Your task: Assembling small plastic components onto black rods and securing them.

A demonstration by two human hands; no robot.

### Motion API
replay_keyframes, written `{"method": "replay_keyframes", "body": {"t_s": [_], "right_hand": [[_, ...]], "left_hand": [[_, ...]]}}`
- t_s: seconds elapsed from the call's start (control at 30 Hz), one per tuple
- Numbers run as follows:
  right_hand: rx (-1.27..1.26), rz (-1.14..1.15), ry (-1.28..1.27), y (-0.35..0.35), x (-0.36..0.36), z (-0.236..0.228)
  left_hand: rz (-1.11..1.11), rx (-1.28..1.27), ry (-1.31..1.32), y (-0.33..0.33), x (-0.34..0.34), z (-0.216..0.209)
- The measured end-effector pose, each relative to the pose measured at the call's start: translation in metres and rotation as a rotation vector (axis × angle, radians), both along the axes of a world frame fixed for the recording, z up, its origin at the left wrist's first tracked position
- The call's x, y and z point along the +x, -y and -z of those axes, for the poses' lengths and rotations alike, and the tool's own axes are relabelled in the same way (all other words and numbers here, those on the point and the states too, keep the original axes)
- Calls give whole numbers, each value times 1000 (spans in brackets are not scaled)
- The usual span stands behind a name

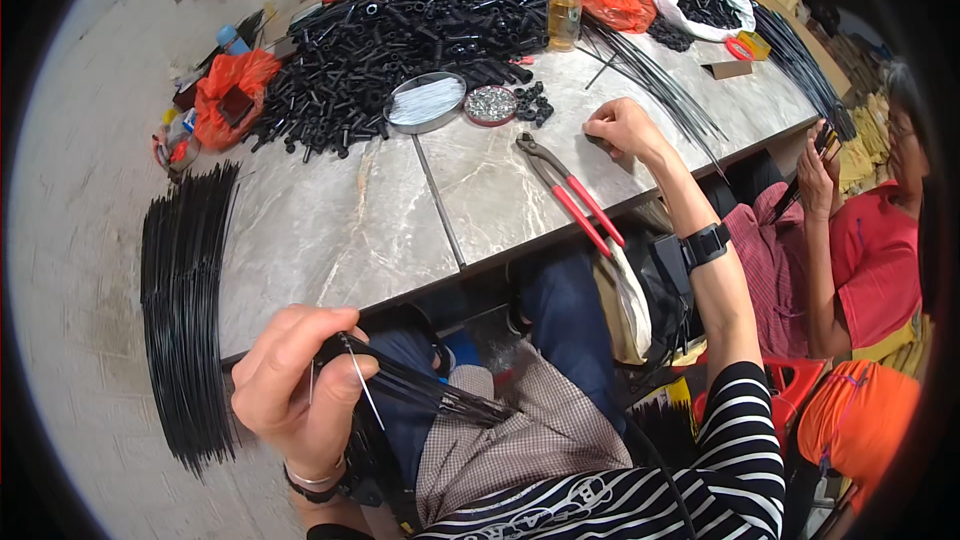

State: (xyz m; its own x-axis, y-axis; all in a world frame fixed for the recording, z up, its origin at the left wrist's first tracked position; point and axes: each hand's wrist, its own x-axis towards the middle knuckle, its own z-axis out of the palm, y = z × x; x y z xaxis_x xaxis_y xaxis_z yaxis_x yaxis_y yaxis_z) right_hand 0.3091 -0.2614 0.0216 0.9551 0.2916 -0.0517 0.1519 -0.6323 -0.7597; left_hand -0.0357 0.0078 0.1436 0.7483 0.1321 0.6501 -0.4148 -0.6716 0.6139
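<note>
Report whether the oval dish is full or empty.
Not empty: in the oval dish, white strips lie spread across most of the bottom. How deep they are piled, I cannot tell.

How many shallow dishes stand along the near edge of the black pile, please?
2: a larger dish holding white strips and, to its right, a smaller red-rimmed dish of shiny pieces. The pile may hide others.

Perhaps dark piece (pixel 597 141), half-hidden by right grip (pixel 626 130)
</note>
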Motion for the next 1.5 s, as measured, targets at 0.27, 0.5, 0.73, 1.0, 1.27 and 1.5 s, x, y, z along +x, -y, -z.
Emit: {"method": "replay_keyframes", "body": {"t_s": [0.27,0.5,0.73,1.0,1.27,1.5], "right_hand": [[-30,44,-13,17,-4,3],[-128,-269,360,28,-5,18],[-51,-192,374,14,-24,7],[521,-476,371,-42,-188,-141],[113,-596,927,-70,-243,-171],[-5,-555,1058,-74,-261,-171]], "left_hand": [[-36,2,19,3,-3,1],[-27,66,63,6,2,0],[-60,-26,-25,9,2,-5],[50,-18,47,21,30,5],[88,-109,83,31,37,6],[217,-30,44,19,23,-5]]}}
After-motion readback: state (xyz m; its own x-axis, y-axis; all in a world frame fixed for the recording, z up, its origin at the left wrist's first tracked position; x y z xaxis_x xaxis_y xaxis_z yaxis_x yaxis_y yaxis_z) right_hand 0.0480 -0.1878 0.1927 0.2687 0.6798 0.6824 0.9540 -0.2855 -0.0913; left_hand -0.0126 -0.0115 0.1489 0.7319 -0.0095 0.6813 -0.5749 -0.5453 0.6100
